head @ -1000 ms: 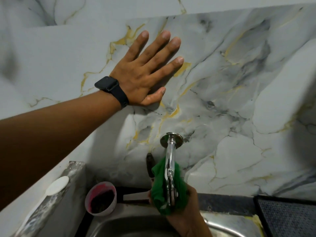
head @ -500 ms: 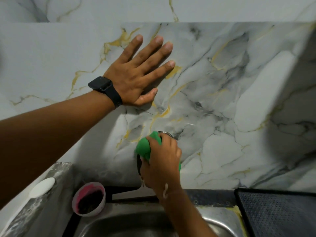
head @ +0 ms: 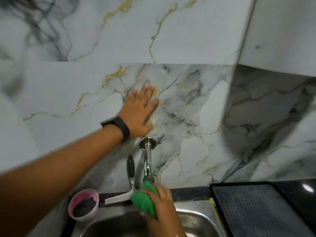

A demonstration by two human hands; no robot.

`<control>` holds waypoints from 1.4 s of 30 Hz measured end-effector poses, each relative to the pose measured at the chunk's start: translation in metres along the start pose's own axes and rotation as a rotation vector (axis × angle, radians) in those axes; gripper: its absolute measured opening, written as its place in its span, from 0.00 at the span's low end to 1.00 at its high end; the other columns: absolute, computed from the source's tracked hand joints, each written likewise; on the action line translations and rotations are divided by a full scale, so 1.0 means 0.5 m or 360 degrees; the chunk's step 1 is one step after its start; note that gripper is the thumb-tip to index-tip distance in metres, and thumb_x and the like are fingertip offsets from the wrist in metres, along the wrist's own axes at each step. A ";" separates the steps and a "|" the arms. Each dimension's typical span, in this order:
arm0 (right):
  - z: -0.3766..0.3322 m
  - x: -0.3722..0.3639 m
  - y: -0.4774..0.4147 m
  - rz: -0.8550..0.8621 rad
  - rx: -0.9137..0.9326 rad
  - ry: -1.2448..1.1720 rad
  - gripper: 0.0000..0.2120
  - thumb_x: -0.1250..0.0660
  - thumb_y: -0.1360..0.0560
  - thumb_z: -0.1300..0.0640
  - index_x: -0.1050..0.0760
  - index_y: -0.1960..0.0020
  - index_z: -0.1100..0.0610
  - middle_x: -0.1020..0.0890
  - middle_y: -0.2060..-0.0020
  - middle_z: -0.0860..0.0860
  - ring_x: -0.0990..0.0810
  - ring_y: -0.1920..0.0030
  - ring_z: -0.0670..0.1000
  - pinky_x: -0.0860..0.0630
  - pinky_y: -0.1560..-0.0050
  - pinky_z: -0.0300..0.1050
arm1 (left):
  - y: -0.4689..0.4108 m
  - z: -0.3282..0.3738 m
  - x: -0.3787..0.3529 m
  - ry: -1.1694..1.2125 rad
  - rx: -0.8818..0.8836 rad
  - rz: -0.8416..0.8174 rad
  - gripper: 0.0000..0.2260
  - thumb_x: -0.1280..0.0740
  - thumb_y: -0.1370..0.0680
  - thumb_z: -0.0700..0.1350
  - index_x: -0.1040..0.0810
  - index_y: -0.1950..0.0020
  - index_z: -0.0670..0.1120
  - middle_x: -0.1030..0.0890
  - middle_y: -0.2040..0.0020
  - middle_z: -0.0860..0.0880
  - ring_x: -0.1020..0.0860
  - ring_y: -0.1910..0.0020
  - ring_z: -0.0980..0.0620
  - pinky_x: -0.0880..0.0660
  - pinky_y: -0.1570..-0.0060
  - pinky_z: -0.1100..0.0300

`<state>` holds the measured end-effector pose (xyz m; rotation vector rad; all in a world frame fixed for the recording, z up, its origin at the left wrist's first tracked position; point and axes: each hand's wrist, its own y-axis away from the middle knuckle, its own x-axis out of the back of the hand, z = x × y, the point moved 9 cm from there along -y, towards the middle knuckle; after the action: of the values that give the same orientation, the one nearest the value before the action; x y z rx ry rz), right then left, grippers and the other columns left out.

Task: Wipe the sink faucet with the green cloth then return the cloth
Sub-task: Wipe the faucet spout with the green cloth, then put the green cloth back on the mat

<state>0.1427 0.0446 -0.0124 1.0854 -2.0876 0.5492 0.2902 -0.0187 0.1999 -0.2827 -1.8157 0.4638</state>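
My left hand (head: 140, 113) lies flat on the marble wall (head: 188, 40) for balance while my right hand (head: 160, 204) grips the green cloth (head: 144, 200) around the faucet (head: 147, 159) tip.

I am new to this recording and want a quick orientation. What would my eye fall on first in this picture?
First, the bright green cloth, bunched in the right hand at the lower end of the chrome faucet, over the steel sink. Next, the left hand with straight fingers flat on the marble wall above the faucet. A pink cup stands left of the sink.
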 end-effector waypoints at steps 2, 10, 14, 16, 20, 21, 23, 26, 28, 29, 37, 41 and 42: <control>0.058 0.022 0.045 -0.0155 -0.0227 -0.0432 0.21 0.30 0.28 0.61 0.24 0.36 0.51 0.24 0.33 0.52 0.22 0.38 0.43 0.34 0.26 0.45 | 0.081 0.085 -0.034 0.0707 0.0125 -0.0213 0.39 0.38 0.30 0.64 0.40 0.21 0.52 0.48 0.18 0.47 0.52 0.19 0.50 0.50 0.19 0.44; 0.247 0.175 0.194 -0.0170 -0.0621 -0.1689 0.27 0.35 0.22 0.51 0.29 0.33 0.70 0.23 0.37 0.70 0.21 0.37 0.61 0.28 0.33 0.51 | 0.325 0.483 -0.277 0.2646 0.0934 -0.1092 0.26 0.25 0.30 0.29 0.26 0.33 0.33 0.15 0.44 0.39 0.16 0.48 0.49 0.18 0.48 0.58; 0.402 0.217 0.236 0.0009 -0.0922 -0.2218 0.37 0.59 0.16 0.51 0.20 0.52 0.78 0.19 0.52 0.76 0.14 0.61 0.60 0.17 0.60 0.42 | 0.296 0.633 -0.375 0.2616 0.1127 -0.1239 0.14 0.30 0.27 0.25 0.21 0.42 0.31 0.13 0.59 0.44 0.15 0.61 0.53 0.19 0.63 0.64; 0.512 0.255 0.292 0.0276 -0.1143 -0.2205 0.24 0.53 0.16 0.58 0.31 0.36 0.78 0.28 0.36 0.74 0.20 0.43 0.64 0.23 0.46 0.45 | 0.262 0.710 -0.408 0.2536 0.1114 -0.1278 0.06 0.27 0.27 0.29 0.16 0.52 0.35 0.12 0.61 0.42 0.15 0.63 0.53 0.19 0.63 0.63; 0.696 0.280 0.364 0.0352 -0.1303 -0.1847 0.17 0.27 0.33 0.64 0.19 0.45 0.69 0.13 0.54 0.64 0.13 0.55 0.60 0.16 0.62 0.46 | 0.184 0.800 -0.469 0.2190 0.1198 -0.1088 0.27 0.26 0.42 0.58 0.15 0.56 0.36 0.15 0.61 0.37 0.24 0.62 0.52 0.22 0.55 0.53; 0.746 0.303 0.370 0.0512 -0.1344 -0.1632 0.14 0.27 0.32 0.67 0.18 0.47 0.69 0.12 0.57 0.63 0.13 0.57 0.60 0.15 0.62 0.47 | 0.164 0.816 -0.484 0.2135 0.1196 -0.1062 0.28 0.28 0.42 0.60 0.15 0.56 0.37 0.16 0.62 0.39 0.23 0.62 0.52 0.22 0.54 0.52; 0.835 0.365 0.352 0.0795 -0.1338 -0.1220 0.10 0.29 0.28 0.70 0.20 0.47 0.71 0.13 0.57 0.64 0.14 0.55 0.62 0.16 0.53 0.57 | 0.113 0.871 -0.533 0.2069 0.1172 -0.1103 0.23 0.25 0.35 0.57 0.15 0.53 0.38 0.16 0.61 0.41 0.19 0.60 0.49 0.21 0.51 0.51; 0.924 0.393 0.305 0.0886 -0.1350 -0.0882 0.11 0.28 0.27 0.65 0.21 0.47 0.69 0.15 0.51 0.66 0.16 0.50 0.64 0.20 0.44 0.62 | 0.045 0.919 -0.611 0.1868 0.1117 -0.1118 0.14 0.27 0.25 0.51 0.15 0.49 0.41 0.13 0.53 0.42 0.17 0.53 0.47 0.20 0.48 0.53; 0.968 0.384 0.286 0.0775 -0.1394 -0.0571 0.14 0.28 0.27 0.57 0.22 0.45 0.64 0.15 0.50 0.63 0.17 0.48 0.61 0.21 0.43 0.54 | 0.023 0.929 -0.662 0.1668 0.1139 -0.1119 0.15 0.28 0.25 0.53 0.17 0.44 0.44 0.14 0.46 0.44 0.17 0.45 0.46 0.22 0.44 0.55; 0.986 0.384 0.278 0.0732 -0.1403 -0.0390 0.16 0.28 0.27 0.54 0.22 0.44 0.62 0.15 0.49 0.62 0.17 0.47 0.60 0.21 0.44 0.52 | 0.016 0.934 -0.686 0.1624 0.1161 -0.1101 0.16 0.28 0.25 0.53 0.19 0.42 0.45 0.15 0.43 0.45 0.18 0.43 0.46 0.23 0.42 0.56; 1.043 0.378 0.263 0.0721 -0.1503 0.0125 0.23 0.30 0.28 0.43 0.26 0.45 0.61 0.18 0.46 0.62 0.19 0.45 0.61 0.23 0.47 0.52 | -0.014 0.977 -0.735 0.1097 0.0826 -0.1055 0.14 0.36 0.20 0.54 0.23 0.39 0.48 0.25 0.36 0.43 0.25 0.37 0.42 0.25 0.36 0.49; 1.021 0.378 0.295 0.0759 -0.1539 -0.0217 0.27 0.31 0.26 0.46 0.29 0.39 0.66 0.21 0.41 0.66 0.22 0.40 0.63 0.26 0.38 0.54 | 0.009 0.950 -0.693 0.1026 0.0637 -0.1131 0.15 0.38 0.20 0.51 0.24 0.34 0.54 0.31 0.30 0.45 0.28 0.32 0.42 0.27 0.32 0.48; 1.001 0.387 0.308 0.0805 -0.1535 -0.0170 0.27 0.32 0.25 0.46 0.30 0.38 0.67 0.22 0.39 0.67 0.24 0.38 0.64 0.27 0.36 0.55 | 0.022 0.926 -0.669 0.1004 0.0600 -0.1078 0.16 0.38 0.20 0.51 0.25 0.33 0.54 0.31 0.30 0.45 0.29 0.32 0.43 0.27 0.32 0.48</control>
<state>-0.2590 -0.2927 -0.2032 0.0319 -2.2894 -0.3153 -0.0561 -0.2273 -0.2039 0.4062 -1.0799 0.1885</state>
